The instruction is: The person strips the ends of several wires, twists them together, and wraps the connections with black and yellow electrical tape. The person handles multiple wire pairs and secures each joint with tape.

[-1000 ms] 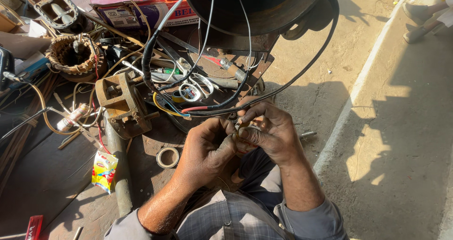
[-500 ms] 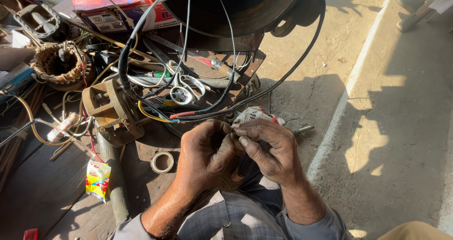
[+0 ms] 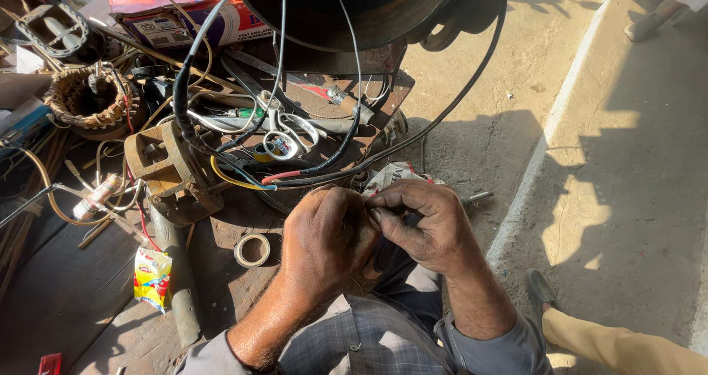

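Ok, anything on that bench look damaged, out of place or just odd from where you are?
Mostly clutter. The brown motor housing sits tilted among loose wires, and scissors lie half buried under the black cable. A snack wrapper lies on the bench. Both the left hand and right hand pinch something small, hidden.

Tape roll (image 3: 252,250) left of hands, scissors (image 3: 284,135) beyond (on bench (image 3: 66,301))

**Everything here is grimy metal and rubbery cable**

The black cable (image 3: 335,161) looks smooth, rubbery and slightly glossy. The motor housing (image 3: 166,165) is rusty, rough cast metal. The tape roll (image 3: 252,250) is matt, the snack packet (image 3: 152,278) shiny plastic, and the bench (image 3: 66,294) dull, worn wood.
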